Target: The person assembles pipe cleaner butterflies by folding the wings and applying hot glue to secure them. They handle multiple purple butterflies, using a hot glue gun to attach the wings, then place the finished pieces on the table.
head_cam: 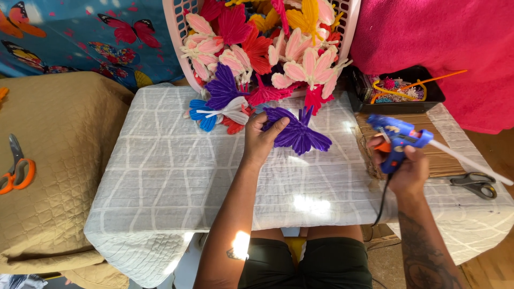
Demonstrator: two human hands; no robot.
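Surface: white quilted cloth (176,176) is covering the bench in front of the person, and sunlight is falling on it in bright spots.
Left side: a tan quilted blanket (59,160) is lying beside the bench, and orange-handled scissors (16,168) are resting on it.
Background: a blue fabric with printed butterflies (80,37) is hanging at the top left, and a pink towel (444,48) is hanging at the top right.
Basket: a pale pink laundry basket (179,32) is lying tilted toward the bench, and many craft butterflies in pink, red, yellow, purple and blue (257,59) are spilling out of it onto the cloth.
Left hand: the left hand (261,140) is holding a purple butterfly (297,131) on the cloth, just in front of the pile; its fingers are clamped on the left wing, the thumb lying on top.
Right hand: the right hand (405,167) is gripping a blue glue gun (399,136) above the right part of the bench; its fingers are wrapped tight around the handle.
Glue gun: a white glue stick (471,163) is sticking out from its back toward the right, and a black cord (383,200) is hanging down from the handle.
Right side: a black tray (399,93) with small craft pieces is sitting near the towel, a brown ribbed mat (439,155) is lying under the glue gun, and grey scissors (474,183) are lying beside it.
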